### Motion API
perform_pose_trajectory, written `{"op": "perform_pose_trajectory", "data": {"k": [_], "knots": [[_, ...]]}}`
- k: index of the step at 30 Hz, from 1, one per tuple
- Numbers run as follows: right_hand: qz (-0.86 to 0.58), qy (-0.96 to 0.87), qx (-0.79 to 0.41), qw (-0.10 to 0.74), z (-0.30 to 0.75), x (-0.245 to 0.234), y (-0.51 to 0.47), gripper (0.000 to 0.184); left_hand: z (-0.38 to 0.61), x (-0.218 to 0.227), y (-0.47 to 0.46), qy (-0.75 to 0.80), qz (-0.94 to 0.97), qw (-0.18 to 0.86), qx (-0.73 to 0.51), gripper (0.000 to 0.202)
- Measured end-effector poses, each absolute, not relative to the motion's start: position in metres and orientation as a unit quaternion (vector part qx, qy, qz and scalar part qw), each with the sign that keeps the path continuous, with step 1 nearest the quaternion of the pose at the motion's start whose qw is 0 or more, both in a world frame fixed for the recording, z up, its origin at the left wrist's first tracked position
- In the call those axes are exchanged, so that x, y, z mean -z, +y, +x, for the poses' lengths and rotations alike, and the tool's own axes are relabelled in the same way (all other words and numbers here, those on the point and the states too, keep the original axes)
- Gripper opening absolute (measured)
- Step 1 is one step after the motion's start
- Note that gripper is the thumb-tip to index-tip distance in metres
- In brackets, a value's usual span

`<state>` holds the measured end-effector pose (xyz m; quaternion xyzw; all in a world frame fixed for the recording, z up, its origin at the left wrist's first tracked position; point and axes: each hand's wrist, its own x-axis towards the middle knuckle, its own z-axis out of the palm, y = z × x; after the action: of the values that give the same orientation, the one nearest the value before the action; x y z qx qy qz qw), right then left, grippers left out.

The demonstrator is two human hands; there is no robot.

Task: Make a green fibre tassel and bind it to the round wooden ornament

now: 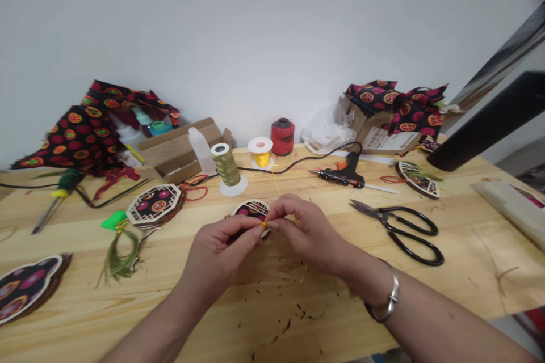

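Observation:
My left hand (221, 249) and my right hand (304, 229) meet over the middle of the wooden table (272, 306). Both pinch a thin yellow thread (276, 184) at a small knot between the fingertips. The thread runs back to a yellow spool (261, 153). Just behind my fingers lies a round ornament (251, 208) with a white lattice frame over dark patterned cloth, partly hidden by my hands. A silver bangle sits on my right wrist.
Black scissors (404, 229) lie to the right, a glue gun (344, 176) behind them. An olive thread cone (226, 167), a red spool (283, 136), cardboard boxes (179, 150), patterned cloth (85, 130), a screwdriver (55, 198) and more ornaments (155, 207) sit around.

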<state>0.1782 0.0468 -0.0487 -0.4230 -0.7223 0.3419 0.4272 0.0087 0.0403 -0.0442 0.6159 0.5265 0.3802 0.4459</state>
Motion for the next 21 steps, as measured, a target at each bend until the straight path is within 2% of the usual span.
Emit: {"op": "perform_pose_trajectory", "data": {"k": [7,12,21], "knots": [[-0.38,-0.78,-0.237,0.437,0.1799,0.0534,0.0473,0.012,0.0103,0.0429,0.0413,0.522,0.598,0.474,-0.382,0.009],[-0.386,-0.775,-0.242,0.438,0.1792,0.0523,0.0471,0.01,0.0101,0.0433,0.0415,0.526,0.593,0.469,-0.39,0.008],[-0.396,-0.769,-0.227,0.448,0.1773,0.0531,0.0469,0.005,0.0097,0.0482,0.0411,0.517,0.66,0.372,-0.398,0.01]]}}
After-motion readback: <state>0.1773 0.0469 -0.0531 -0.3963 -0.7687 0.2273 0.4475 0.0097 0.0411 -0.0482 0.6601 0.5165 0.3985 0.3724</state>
